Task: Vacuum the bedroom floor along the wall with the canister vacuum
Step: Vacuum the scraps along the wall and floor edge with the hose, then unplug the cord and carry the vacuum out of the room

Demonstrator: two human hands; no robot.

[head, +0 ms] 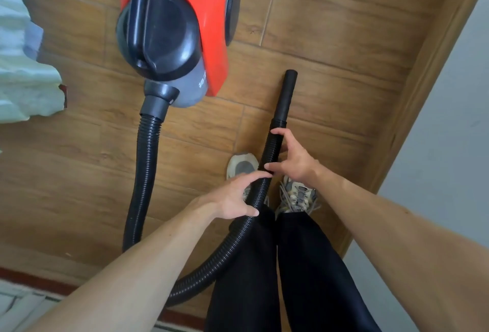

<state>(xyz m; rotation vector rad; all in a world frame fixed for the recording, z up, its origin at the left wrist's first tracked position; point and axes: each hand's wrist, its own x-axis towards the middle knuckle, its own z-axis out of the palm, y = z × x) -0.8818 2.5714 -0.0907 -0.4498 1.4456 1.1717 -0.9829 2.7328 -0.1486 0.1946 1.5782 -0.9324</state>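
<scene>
A red and black canister vacuum (211,27) stands on the wooden floor ahead of me. Its black ribbed hose (144,173) leaves the front of the canister, loops down past my legs and rises between my hands. The hose ends in a smooth black tube (285,93) that points away from me, with no floor head on it. My right hand (291,157) grips the ribbed hose just below the tube. My left hand (232,196) holds the hose a little lower, fingers wrapped partly around it.
A white wall (449,120) with a wooden skirting board (423,80) runs along the right. Pale bedding (21,54) hangs at the left edge. My two sneakers (296,194) and dark trouser legs stand under the hose. A red-brown threshold strip (39,281) lies at the lower left.
</scene>
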